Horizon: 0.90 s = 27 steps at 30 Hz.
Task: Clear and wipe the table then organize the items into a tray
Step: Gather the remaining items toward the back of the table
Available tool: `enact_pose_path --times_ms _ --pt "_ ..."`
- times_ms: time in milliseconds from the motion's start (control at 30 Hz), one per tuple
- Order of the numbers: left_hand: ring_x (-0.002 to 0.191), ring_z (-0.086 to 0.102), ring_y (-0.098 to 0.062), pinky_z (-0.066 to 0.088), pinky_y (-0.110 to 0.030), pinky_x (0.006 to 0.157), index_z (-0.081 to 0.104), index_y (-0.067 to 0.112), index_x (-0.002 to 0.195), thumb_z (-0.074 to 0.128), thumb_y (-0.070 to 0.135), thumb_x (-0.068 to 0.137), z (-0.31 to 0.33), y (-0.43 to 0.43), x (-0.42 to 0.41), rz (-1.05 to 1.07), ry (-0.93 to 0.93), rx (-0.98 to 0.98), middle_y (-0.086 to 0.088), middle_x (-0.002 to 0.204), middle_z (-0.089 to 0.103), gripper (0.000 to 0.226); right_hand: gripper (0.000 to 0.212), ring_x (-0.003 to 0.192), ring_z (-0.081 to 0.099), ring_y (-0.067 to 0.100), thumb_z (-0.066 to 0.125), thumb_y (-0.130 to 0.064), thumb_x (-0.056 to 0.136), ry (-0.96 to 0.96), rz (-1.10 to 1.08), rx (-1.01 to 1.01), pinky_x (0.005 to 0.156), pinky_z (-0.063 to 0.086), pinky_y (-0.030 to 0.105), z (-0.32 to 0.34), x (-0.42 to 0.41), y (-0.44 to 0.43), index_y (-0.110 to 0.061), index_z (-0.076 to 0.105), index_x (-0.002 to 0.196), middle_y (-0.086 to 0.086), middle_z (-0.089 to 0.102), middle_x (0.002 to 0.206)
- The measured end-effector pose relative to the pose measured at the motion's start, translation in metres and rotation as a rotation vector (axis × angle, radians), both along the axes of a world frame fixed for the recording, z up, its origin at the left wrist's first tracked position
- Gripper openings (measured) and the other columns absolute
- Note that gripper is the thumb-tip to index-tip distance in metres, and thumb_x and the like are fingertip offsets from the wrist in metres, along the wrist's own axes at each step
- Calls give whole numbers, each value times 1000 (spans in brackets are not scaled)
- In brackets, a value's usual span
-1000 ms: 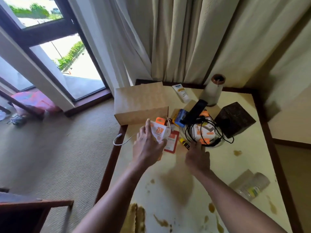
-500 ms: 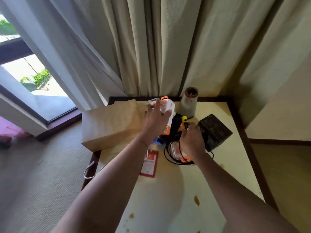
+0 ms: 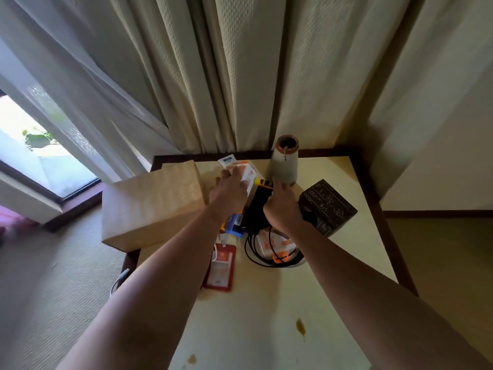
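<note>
The white-and-orange carton (image 3: 246,174) is pinched by the left hand (image 3: 229,189) at the far side of the table (image 3: 346,249), just left of the cone-shaped vase (image 3: 284,166), and it looks light, stiff-walled and easily dented, so it's probably best gripped across its flat faces. Its long axis is tipped far-left to near-right. The yellow marker (image 3: 262,182), slim, rigid and likely a bit slick, is clamped in the curled right hand (image 3: 282,209), cap end pointing left.
</note>
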<state>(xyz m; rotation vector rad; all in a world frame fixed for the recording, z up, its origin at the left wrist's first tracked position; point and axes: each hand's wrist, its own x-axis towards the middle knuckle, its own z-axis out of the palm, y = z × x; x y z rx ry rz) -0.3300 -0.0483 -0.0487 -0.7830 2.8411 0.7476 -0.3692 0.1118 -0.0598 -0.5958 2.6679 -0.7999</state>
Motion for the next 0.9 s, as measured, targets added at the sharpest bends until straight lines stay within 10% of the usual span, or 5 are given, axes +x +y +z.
enact_pose_path --times_ms 267,433,900 --pt "155 18 -35 26 -53 124 38 22 154 47 27 102 15 70 80 -130 249 -138 -13 164 26 53 51 132 48 30 46 -19 91 66 -10 -260 108 45 44 26 56 64 -16 48 142 9 51 143" --pt "148 33 -35 37 -57 118 56 15 142 56 18 98 -33 142 181 -154 288 -139 -16 155 42 44 44 130 47 31 62 -18 89 222 -209 17 98 47 49 17 150 181 -18 57 133 7 55 140" --pt "158 -15 -28 -1 -52 129 10 24 166 3 51 105 -114 199 277 -158 -10 -151 -10 172 -9 66 85 145 25 46 69 -26 88 -87 -818 214 108 39 60 -41 250 338 -13 19 155 20 18 164"
